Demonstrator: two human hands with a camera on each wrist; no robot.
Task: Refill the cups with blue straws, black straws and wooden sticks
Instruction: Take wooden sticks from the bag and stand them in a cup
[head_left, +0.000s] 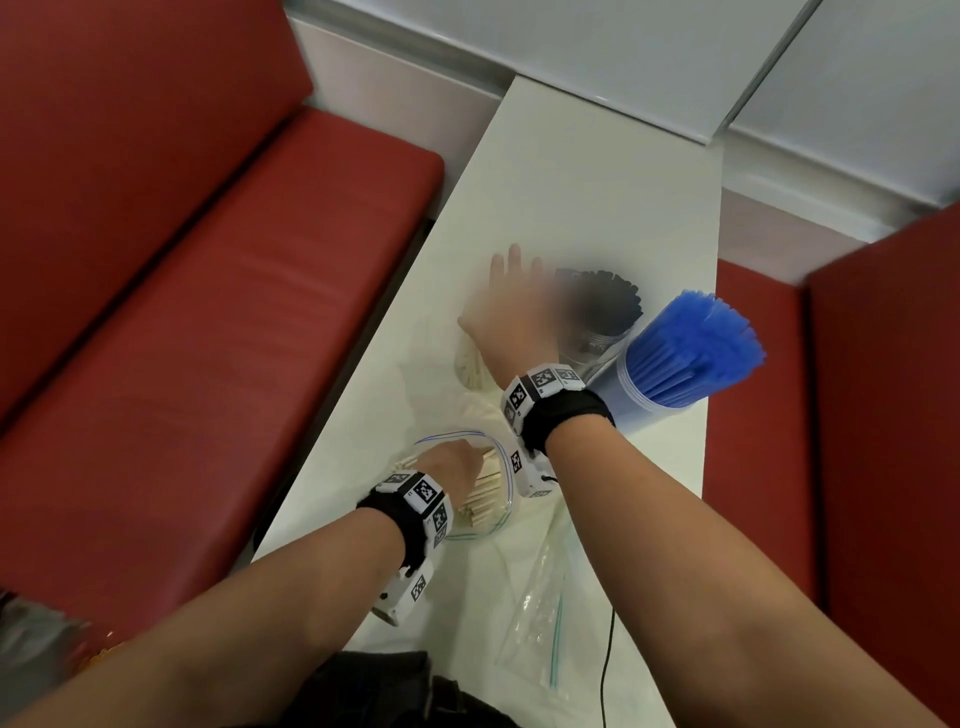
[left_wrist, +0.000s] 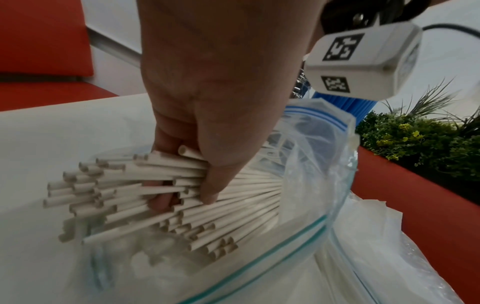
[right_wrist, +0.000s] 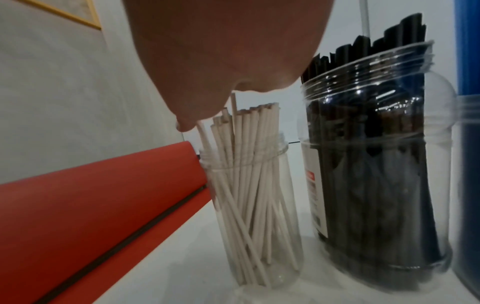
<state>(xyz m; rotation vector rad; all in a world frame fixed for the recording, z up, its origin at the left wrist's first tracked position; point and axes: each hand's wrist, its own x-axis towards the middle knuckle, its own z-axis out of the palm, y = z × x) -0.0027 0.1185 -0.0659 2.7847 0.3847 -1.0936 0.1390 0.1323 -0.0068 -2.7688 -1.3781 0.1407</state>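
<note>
While the left hand (left_wrist: 207, 107) grips a bundle of sticks (left_wrist: 145, 197) at the mouth of a zip bag (left_wrist: 311, 232) near the table's (head_left: 597, 208) left edge, the right hand (head_left: 506, 312), fingers spread and holding nothing, hovers over the stick cup (right_wrist: 257, 216) beside the black-straw cup (right_wrist: 376, 164) and blue-straw cup (head_left: 670, 364) further along.

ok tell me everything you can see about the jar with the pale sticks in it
The small clear plastic jar stands upright on the white table, lidless, with a ribbed neck. It is loosely part-filled with thin pale sticks that criss-cross and poke above the rim. It sits left of the larger clear jar of black straws. The right hand hovers over it, fingers at the stick tips.
</note>
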